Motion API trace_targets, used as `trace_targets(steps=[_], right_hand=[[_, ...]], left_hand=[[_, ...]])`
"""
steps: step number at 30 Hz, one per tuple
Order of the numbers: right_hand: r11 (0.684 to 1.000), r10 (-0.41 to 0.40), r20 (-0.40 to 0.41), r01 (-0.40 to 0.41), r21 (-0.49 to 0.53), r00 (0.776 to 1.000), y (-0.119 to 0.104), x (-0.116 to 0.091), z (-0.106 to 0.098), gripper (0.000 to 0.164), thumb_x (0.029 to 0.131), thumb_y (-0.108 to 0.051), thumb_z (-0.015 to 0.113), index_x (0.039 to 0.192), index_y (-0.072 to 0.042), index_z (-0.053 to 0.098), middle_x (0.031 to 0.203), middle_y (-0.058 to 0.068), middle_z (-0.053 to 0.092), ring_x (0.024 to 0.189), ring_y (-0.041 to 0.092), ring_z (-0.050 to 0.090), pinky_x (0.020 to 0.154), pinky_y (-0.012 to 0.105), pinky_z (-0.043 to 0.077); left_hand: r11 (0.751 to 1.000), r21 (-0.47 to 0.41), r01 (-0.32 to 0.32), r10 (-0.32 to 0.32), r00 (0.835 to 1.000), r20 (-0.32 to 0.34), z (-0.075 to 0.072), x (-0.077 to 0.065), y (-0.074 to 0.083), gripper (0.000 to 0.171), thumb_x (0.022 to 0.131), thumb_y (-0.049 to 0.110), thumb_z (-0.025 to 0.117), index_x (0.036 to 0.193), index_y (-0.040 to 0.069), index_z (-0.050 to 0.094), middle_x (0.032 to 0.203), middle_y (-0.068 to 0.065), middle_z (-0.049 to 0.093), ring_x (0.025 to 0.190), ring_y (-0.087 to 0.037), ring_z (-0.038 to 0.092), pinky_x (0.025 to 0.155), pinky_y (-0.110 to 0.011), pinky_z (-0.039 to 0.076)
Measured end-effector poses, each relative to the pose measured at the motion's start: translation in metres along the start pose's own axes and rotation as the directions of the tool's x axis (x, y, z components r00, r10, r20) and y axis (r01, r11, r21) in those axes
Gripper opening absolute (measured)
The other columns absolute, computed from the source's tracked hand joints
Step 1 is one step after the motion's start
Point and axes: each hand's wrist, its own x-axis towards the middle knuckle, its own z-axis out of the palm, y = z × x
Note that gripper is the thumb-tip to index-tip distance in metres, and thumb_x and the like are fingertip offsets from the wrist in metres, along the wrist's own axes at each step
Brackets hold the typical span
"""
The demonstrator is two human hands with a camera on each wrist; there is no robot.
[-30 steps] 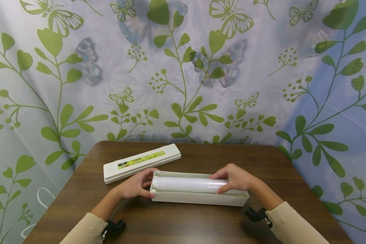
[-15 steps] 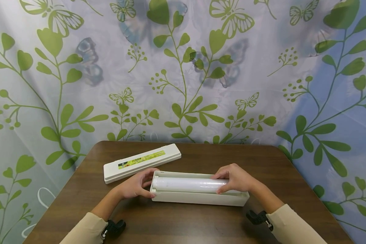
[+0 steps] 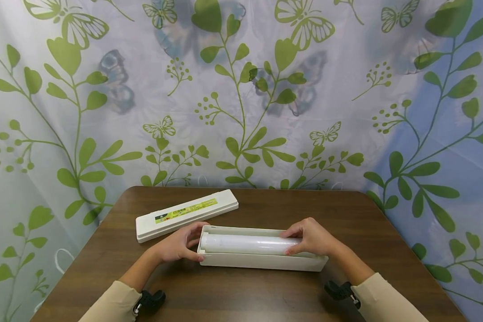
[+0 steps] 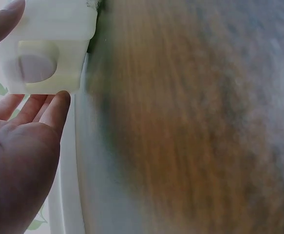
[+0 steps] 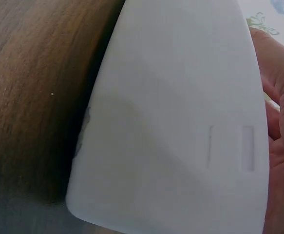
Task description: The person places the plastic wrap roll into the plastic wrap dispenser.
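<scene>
A long white plastic box [image 3: 261,261] lies lidless on the table, a glossy white roll of plastic wrap [image 3: 241,243] inside it. My left hand [image 3: 177,243] grips the box's left end, thumb at the front corner and fingers behind. The left wrist view shows that end wall [image 4: 71,73] with a round opening and the roll's end within. Toward the box's right end, my right hand [image 3: 315,238] holds the roll between thumb and fingers. In the right wrist view the box's long side [image 5: 166,126] hides most of this grip.
Behind the box, at the back left, lies a long white lid [image 3: 149,226] with a yellow-green label. Both sit on a brown wooden table [image 3: 241,295]. A leaf-and-butterfly patterned curtain [image 3: 241,89] hangs right behind the table's far edge.
Both hands keep their places on the box and roll. The head view has shifted only slightly.
</scene>
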Motion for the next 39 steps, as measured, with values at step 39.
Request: trace_targets(steps=[39], right_hand=[[0.992,0.114,-0.071,-0.111,0.053,0.991,0.005,0.002,-0.013,0.045,0.082,-0.038,0.086,0.116,-0.009,0.078,0.114,0.005,0.078,0.105,0.017,0.075,0.089,0.027,0.060]], left_hand=[[1.000,0.017,-0.017,0.017,1.000,0.025,-0.026,0.015,-0.008,0.089,0.081,0.007,0.086,0.152,0.003,0.032,0.151,-0.021,0.042,0.143,-0.036,0.040,0.113,-0.019,0.042]])
